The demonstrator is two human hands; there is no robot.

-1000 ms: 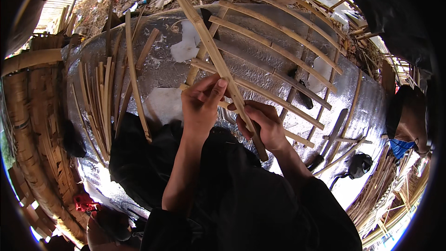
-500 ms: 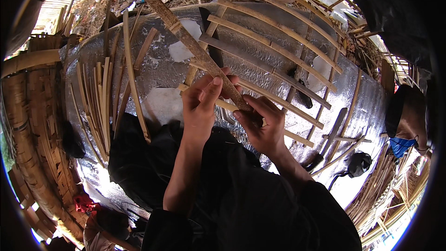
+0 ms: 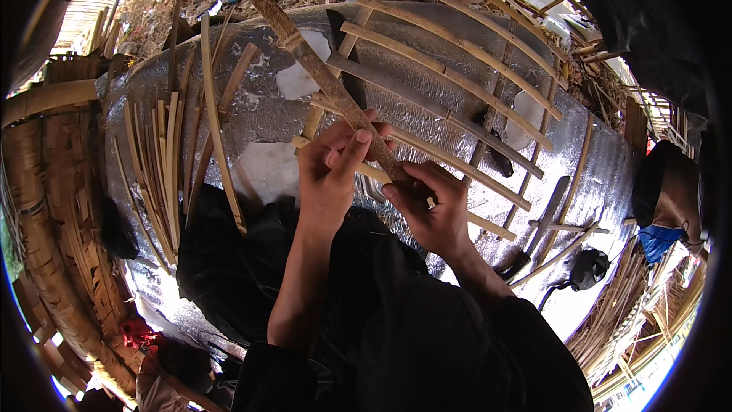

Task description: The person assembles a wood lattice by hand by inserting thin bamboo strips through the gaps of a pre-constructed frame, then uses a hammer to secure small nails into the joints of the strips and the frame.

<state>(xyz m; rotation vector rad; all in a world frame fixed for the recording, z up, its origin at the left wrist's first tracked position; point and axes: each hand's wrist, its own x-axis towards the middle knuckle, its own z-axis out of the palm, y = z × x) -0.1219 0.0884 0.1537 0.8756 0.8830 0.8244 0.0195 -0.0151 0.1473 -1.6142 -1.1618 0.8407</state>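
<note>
A long brown bamboo strip (image 3: 309, 58) slants from the far left down into both my hands, over a slatted bamboo frame. My left hand (image 3: 328, 175) pinches it between thumb and fingers a little way up from its near end. At that near end, the fingers of my right hand (image 3: 438, 210) are closed round the strip and hide its tip. Beneath and beyond, the frame (image 3: 444, 72) has several pale slats laid across crosspieces, with one greyer slat (image 3: 435, 112) among them.
Several loose bamboo strips (image 3: 212, 107) lie at the left on a silver sheet (image 3: 602, 175). A small black rounded object (image 3: 589, 268) sits at the right, near a pile of thin strips (image 3: 625, 320). Dark cloth (image 3: 229, 252) covers my lap. A woven bamboo wall (image 3: 69, 183) stands left.
The far end of the bamboo strip has shifted slightly to the right. Both hands keep their hold in nearly the same place.
</note>
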